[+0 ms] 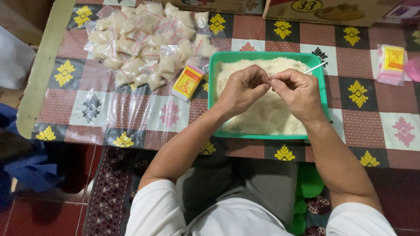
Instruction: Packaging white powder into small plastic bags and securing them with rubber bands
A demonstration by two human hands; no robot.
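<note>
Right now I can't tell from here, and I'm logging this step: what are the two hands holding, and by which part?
It cannot be told: left hand and right hand pinch something tiny between fingertips, above the green plastic tray.

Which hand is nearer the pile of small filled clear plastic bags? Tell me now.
Left. The left hand is over the green plastic tray, nearer the pile of bags; the right hand lies farther right.

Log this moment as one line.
left hand: pinching with right | right hand: fingertips meeting left | below: green tray of pale powder | filled bags: piled left
</note>
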